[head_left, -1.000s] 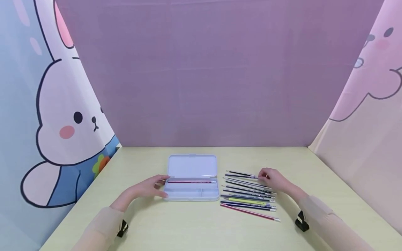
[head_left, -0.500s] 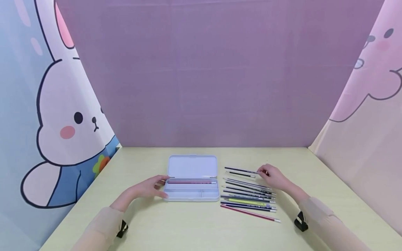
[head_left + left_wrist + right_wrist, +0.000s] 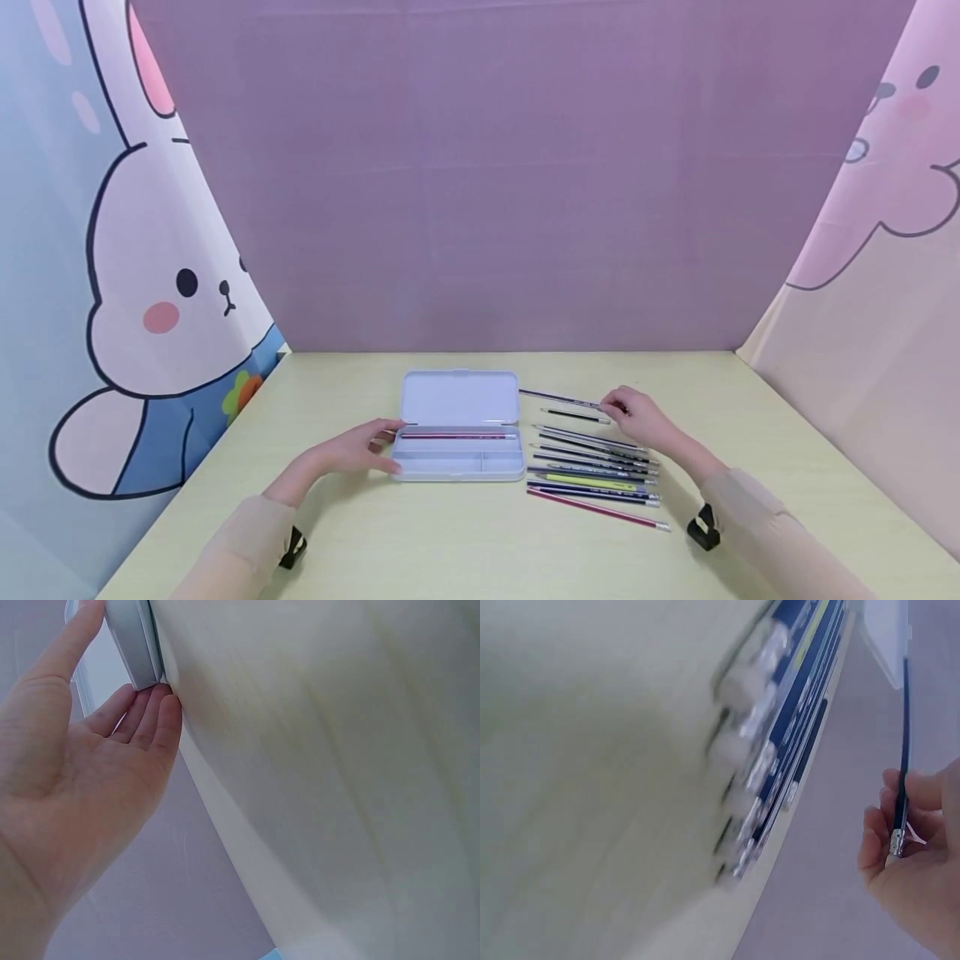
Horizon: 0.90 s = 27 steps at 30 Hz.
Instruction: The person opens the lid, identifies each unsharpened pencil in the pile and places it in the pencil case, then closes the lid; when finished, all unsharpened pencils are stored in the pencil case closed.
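1. Head view: the right hand [image 3: 637, 417] pinches a dark pencil [image 3: 558, 398] near its eraser end, the shaft pointing left.
2. Just nearer the person than that pencil, a shorter pencil [image 3: 575, 416] lies on the worktop [image 3: 450, 542], then a pencil row [image 3: 585, 482].
3. Left hand [image 3: 352, 447], fingers extended, touches an open pencil case [image 3: 457, 477] on its right, a red pencil [image 3: 453, 436] inside.

Pencil case [image 3: 437, 467]: smooth pale plastic, soft sheen. Held pencil [image 3: 906, 724] right of case: dark painted barrel, shiny metal ferrule [image 3: 898, 841]. Pencils [image 3: 587, 482] right of case: smooth painted finish, bright metal ferrules. Table [image 3: 465, 533] under case: smooth, pale, wood-like, faintly streaked. Backdrop [image 3: 480, 208] behind case: matt cloth, lightly creased. Sleeve [image 3: 247, 533] left of case: matt fabric.
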Tool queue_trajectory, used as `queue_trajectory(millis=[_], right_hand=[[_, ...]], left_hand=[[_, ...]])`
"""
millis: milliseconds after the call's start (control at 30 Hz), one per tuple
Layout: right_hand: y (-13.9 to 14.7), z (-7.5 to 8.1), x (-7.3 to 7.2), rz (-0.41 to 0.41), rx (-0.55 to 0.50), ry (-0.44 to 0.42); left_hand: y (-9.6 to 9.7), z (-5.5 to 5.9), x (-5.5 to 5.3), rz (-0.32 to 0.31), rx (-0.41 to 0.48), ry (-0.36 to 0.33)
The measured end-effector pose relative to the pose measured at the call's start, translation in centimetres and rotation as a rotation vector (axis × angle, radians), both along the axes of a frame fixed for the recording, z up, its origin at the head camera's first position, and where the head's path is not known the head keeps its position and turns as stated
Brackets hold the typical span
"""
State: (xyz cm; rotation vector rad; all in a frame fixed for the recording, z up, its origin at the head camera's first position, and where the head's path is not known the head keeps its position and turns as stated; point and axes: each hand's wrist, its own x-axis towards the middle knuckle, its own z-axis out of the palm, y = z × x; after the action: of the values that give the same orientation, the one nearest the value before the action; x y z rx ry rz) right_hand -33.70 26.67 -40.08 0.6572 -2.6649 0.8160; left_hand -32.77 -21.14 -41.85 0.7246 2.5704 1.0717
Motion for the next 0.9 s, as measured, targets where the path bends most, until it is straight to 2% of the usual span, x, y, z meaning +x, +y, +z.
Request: queue_trajectory(millis=[267, 433, 567, 900], right_hand=[[-1.5, -0.2, -0.1, 0.046, -0.029, 0.057], [-2.7, -0.2, -0.1, 0.072, -0.038, 0.021], [-3.5, -0.3, -0.1, 0.090, -0.046, -0.006], [-6.2, -0.2, -0.1, 0.118, -0.051, 0.018]], left_hand=[[0.0, -0.1, -0.2, 0.003, -0.014, 0.008], [-0.1, -0.3, -0.4, 0.017, -0.018, 0.003], [-0.1, -0.2, -0.4, 0.000, -0.013, 0.008], [-0.1, -0.3, -0.6, -0.021, 0.008, 0.001]])
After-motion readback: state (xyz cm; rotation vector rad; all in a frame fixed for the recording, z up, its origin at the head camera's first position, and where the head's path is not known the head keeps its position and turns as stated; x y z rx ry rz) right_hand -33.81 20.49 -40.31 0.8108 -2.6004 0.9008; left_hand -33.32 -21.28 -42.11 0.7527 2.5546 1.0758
